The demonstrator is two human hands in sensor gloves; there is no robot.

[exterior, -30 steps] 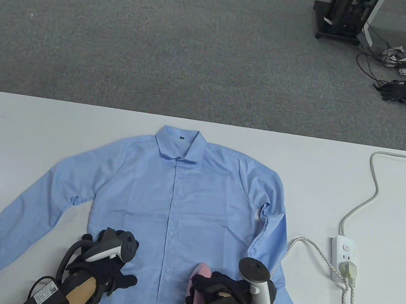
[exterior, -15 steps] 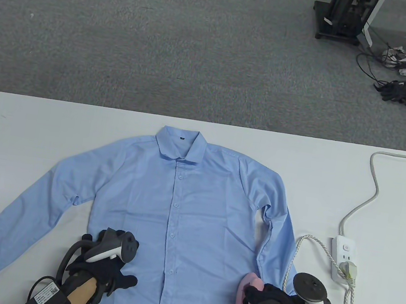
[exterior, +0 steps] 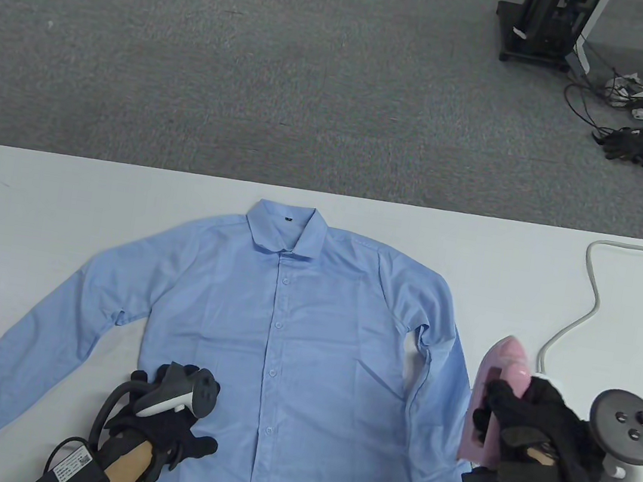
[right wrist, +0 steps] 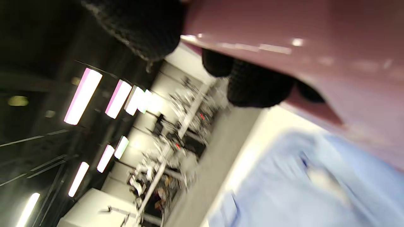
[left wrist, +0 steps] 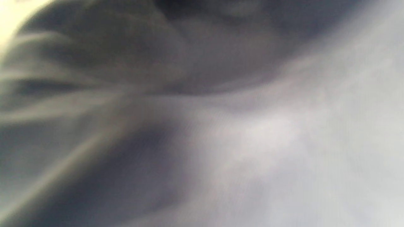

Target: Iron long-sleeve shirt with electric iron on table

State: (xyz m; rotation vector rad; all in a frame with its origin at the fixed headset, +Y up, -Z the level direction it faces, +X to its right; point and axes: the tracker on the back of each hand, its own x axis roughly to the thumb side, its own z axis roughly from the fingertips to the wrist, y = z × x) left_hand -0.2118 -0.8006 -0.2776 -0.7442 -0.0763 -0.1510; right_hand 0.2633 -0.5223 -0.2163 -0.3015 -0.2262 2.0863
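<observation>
From above we looked down on the counter (exterior: 51,194). Our left wrist view sat too close, all blur; our right, tilted sideways, shared the shirt (exterior: 307,335) (right wrist: 284,183).

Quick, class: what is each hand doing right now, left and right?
Left hand: open, resting flat on the shirt.
Right hand: grips the pink iron, lifted beside the shirt's sleeve.

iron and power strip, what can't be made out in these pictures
- Power strip: table view, hidden behind the iron and right hand; only its cable shows.
- Iron's soleplate: no view shows it; the right wrist view shows only blurred pink body and fingers.
- Iron's cord: hidden by the right hand.
- Left wrist view: all blur.
- Left hand fingers: partly under its tracker.
</observation>
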